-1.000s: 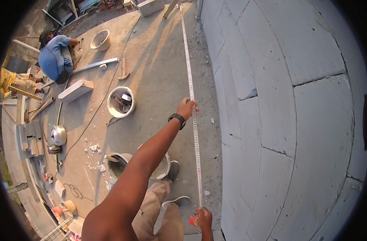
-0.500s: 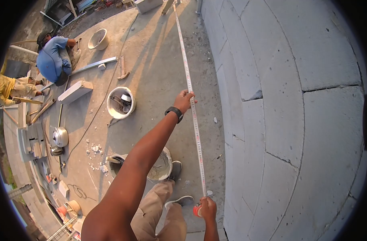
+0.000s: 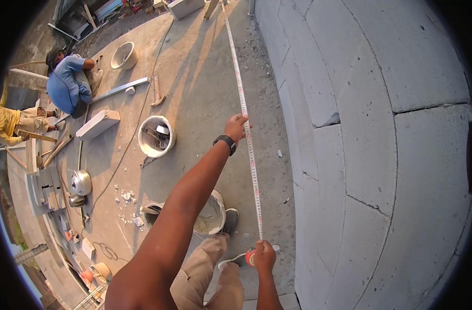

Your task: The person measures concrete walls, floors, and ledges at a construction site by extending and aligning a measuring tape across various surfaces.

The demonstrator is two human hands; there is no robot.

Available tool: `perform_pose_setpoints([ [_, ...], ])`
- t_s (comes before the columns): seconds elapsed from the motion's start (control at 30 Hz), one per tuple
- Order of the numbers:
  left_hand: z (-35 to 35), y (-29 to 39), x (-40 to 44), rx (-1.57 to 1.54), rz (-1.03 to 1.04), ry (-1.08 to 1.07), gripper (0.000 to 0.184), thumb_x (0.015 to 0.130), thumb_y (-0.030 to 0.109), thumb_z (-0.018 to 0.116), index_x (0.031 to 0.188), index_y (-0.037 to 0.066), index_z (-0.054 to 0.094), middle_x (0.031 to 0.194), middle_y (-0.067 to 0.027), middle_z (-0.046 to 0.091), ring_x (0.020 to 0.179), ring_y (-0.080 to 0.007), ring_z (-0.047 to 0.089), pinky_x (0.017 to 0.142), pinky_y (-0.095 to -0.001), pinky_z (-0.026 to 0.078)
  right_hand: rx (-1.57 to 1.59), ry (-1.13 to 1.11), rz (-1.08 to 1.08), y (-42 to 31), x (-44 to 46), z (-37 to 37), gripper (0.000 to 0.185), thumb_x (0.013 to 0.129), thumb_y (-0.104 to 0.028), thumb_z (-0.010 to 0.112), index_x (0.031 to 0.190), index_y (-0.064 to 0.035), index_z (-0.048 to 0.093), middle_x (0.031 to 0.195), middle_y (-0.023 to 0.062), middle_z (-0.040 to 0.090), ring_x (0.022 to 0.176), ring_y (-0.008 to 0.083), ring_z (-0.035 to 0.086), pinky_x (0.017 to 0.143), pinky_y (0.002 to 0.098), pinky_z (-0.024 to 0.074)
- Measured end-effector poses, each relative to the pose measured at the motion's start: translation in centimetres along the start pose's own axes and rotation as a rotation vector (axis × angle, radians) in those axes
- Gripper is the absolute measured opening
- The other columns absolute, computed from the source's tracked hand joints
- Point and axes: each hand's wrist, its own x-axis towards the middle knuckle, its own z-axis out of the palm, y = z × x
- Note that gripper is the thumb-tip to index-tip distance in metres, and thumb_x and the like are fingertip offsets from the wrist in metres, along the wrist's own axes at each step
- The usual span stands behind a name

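Observation:
A long white tape [image 3: 252, 160] stretches from the top of the view down beside the block wall. My left hand [image 3: 236, 128], with a black watch on its wrist, pinches the tape partway along, my arm reaching out. Lower down, my right hand [image 3: 264, 256] is wrapped round the red tape measure case [image 3: 251, 257], where the tape comes out. Its far end lies near a wooden post at the top edge. The tape runs above the concrete floor.
The grey block wall [image 3: 365, 155] fills the right. Buckets stand at the middle [image 3: 157, 136], by my feet [image 3: 210, 214] and farther off [image 3: 124, 56]. A hammer [image 3: 157, 92] lies on the floor. A co-worker in blue [image 3: 65, 85] crouches left; another in yellow [image 3: 9, 121] is beside.
My right hand has moved up in view with the red case, nearer my left hand, and the visible tape between them is shorter. My left hand has shifted slightly left and up.

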Motion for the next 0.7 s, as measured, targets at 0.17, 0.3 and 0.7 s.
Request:
perform_pose_setpoints([
  [0.17,-0.8,-1.6,0.0,-0.022,-0.053,0.016,0.044,0.097,0.023,0.052,0.133,-0.001,0.044,0.104,-0.0049,0.057,0.092,-0.0172,0.062,0.075,-0.0345,0.049,-0.016,0.01,-0.027,1.1,-0.2,1.4,0.033,0.09,-0.028,0.051,0.073,-0.0009,0.059,0.075,0.0218,0.061,0.071,0.0424,0.058,0.064,0.0475,0.0438],
  [0.3,-1.4,-3.0,-0.1,-0.027,-0.09,0.004,0.04,0.097,0.022,0.051,0.131,0.002,0.046,0.104,-0.0045,0.057,0.092,-0.017,0.062,0.074,-0.0341,0.05,-0.03,-0.04,0.001,1.7,-0.5,2.2,0.031,0.09,-0.027,0.05,0.074,-0.0026,0.059,0.078,0.019,0.062,0.075,0.0411,0.06,0.067,0.0492,0.0457],
  [0.7,-2.0,-6.3,-0.2,0.083,-0.124,-0.018,0.045,0.096,0.026,0.053,0.134,0.002,0.044,0.11,-0.006,0.056,0.096,-0.0202,0.062,0.08,-0.0377,0.051,0.045,0.016,0.012,3.2,-1.3,4.2,0.032,0.09,-0.026,0.051,0.072,-0.0003,0.059,0.073,0.0226,0.06,0.07,0.043,0.058,0.063,0.0488,0.0434],
])
